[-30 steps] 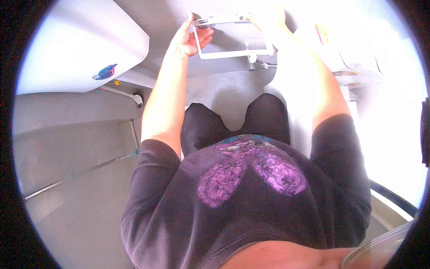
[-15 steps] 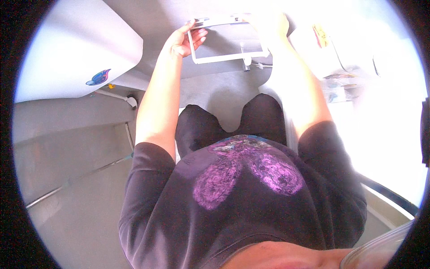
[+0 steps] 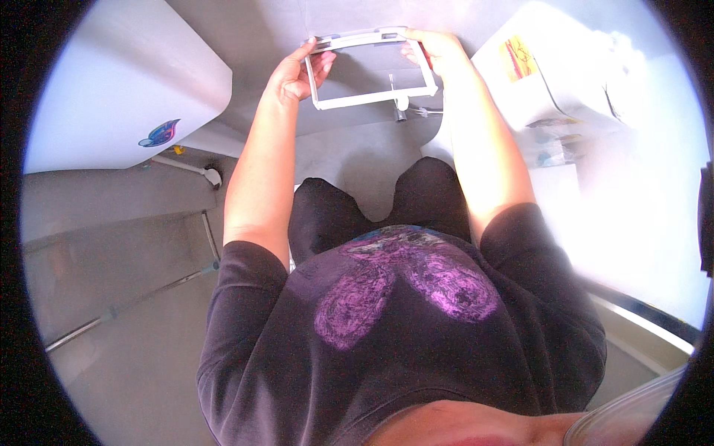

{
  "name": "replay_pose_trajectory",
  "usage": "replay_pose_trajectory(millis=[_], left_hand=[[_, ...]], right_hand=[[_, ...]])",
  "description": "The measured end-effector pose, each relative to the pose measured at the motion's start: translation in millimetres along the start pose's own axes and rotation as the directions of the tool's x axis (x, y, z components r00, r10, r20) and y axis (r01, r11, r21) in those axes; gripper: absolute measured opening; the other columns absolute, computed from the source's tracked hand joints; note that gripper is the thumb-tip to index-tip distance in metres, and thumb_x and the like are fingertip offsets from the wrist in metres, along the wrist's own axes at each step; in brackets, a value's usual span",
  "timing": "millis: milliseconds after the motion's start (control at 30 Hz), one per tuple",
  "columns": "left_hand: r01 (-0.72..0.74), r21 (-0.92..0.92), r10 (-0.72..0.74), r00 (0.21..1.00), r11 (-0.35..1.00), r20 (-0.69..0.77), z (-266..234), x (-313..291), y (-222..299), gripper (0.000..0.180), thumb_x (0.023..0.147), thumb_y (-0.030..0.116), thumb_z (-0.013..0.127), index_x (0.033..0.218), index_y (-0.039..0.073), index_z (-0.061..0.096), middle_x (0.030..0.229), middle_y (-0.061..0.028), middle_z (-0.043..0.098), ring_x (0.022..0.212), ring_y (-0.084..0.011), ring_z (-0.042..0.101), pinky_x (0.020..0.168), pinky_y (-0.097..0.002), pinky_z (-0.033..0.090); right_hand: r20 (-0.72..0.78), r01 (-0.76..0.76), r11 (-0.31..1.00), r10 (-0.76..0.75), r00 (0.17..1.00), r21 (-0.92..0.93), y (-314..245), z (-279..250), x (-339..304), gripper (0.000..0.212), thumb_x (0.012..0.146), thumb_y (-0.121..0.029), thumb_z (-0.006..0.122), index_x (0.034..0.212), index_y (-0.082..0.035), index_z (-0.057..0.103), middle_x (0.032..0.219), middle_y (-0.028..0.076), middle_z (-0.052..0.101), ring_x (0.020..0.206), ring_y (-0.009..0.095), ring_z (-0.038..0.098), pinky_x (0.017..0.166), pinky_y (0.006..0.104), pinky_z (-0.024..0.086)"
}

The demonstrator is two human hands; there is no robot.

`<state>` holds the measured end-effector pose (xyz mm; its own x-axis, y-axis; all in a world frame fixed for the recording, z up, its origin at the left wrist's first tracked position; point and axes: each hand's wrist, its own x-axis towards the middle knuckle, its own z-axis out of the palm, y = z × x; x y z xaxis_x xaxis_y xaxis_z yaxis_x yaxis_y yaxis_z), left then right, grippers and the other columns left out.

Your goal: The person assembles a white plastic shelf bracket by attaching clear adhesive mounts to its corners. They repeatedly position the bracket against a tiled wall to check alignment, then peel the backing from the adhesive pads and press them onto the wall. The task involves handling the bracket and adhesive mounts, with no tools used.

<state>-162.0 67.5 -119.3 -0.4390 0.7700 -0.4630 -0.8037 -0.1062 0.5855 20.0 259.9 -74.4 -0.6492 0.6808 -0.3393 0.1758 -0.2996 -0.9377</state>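
Both my hands hold up a white rectangular frame [image 3: 355, 99] with an open middle, out in front of my knees at the top of the view. My left hand [image 3: 293, 77] grips its left upper corner, thumb on the edge and fingers behind. At the opposite upper corner, my right hand [image 3: 440, 53] is closed round the frame, some of its fingers showing through the opening. The far bar has a slot-like part near each end. Beyond the near bar appears a small white and dark fitting [image 3: 401, 106] with a thin cable; I cannot make out what it belongs to.
At the left hangs a white panel [image 3: 126, 82] with a blue and purple sticker, a white pipe [image 3: 182, 162] below it. A thin metal rail [image 3: 160, 286] runs lower left. White surfaces on the right carry an orange sticker [image 3: 516, 58]; strong light washes out much there.
The frame and both hands have shifted slightly left. Less glare falls on the right side, so my right hand and the orange sticker show more plainly. The grip stays the same.
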Motion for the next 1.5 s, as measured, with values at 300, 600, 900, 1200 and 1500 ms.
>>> replay_pose_trajectory(millis=[300, 600, 900, 1200, 1500], left_hand=[[-0.026, -0.146, 0.017, 0.998, 0.989, -0.063, 7, -12, -3, 0.040, 0.079, 0.033, 0.066, 0.098, 0.000, 0.053, 0.089, -0.0164, 0.061, 0.085, -0.0286, 0.063, 0.068, -0.0368, 0.054], [-0.094, -0.043, 0.086, 0.984, 0.995, -0.158, 18, -5, -7, 0.045, 0.073, 0.038, 0.070, 0.093, 0.001, 0.054, 0.082, -0.0152, 0.061, 0.079, -0.0279, 0.063, 0.066, -0.0360, 0.053], [-0.109, -0.082, 0.105, 0.993, 0.991, -0.049, 21, -23, -6, 0.058, 0.084, 0.039, 0.057, 0.109, -0.012, 0.044, 0.100, -0.0227, 0.056, 0.099, -0.0339, 0.057, 0.084, -0.0408, 0.046], [-0.111, -0.005, 0.111, 0.986, 0.994, 0.123, 14, -32, -9, 0.051, 0.088, 0.030, 0.042, 0.119, -0.011, 0.038, 0.119, -0.0283, 0.048, 0.112, -0.0398, 0.048, 0.093, -0.0436, 0.037], [0.115, -0.072, -0.080, 0.924, 0.991, 0.373, -5, -42, 12, 0.074, 0.077, 0.041, 0.041, 0.125, -0.014, 0.032, 0.129, -0.0337, 0.036, 0.122, -0.0429, 0.037, 0.098, -0.0473, 0.029]], right_hand=[[0.144, -0.024, 0.999, 0.019, 0.989, 0.035, 9, -8, -10, 0.031, 0.083, -0.021, 0.063, 0.106, -0.002, 0.060, 0.104, 0.011, 0.062, 0.097, 0.019, 0.060, 0.079, 0.0240, 0.049], [0.127, 0.007, 0.997, -0.016, 0.992, 0.071, 7, -12, 7, 0.026, 0.082, -0.012, 0.061, 0.100, 0.007, 0.059, 0.095, 0.019, 0.063, 0.085, 0.027, 0.064, 0.076, 0.0368, 0.054], [0.090, 0.017, 0.999, -0.021, 0.996, 0.049, 10, -10, 15, 0.025, 0.082, -0.008, 0.060, 0.098, 0.011, 0.059, 0.087, 0.019, 0.063, 0.081, 0.026, 0.064, 0.078, 0.0317, 0.054], [-0.072, 0.066, 0.958, -0.047, 0.996, 0.279, 15, -2, 1, 0.017, 0.078, 0.000, 0.062, 0.091, 0.011, 0.060, 0.082, 0.019, 0.063, 0.075, 0.027, 0.065, 0.071, 0.0346, 0.056], [-0.246, 0.082, 0.839, 0.063, 0.967, 0.539, 23, 28, -4, 0.023, 0.082, -0.001, 0.060, 0.099, 0.013, 0.055, 0.099, 0.023, 0.059, 0.092, 0.034, 0.060, 0.088, 0.0448, 0.049]])
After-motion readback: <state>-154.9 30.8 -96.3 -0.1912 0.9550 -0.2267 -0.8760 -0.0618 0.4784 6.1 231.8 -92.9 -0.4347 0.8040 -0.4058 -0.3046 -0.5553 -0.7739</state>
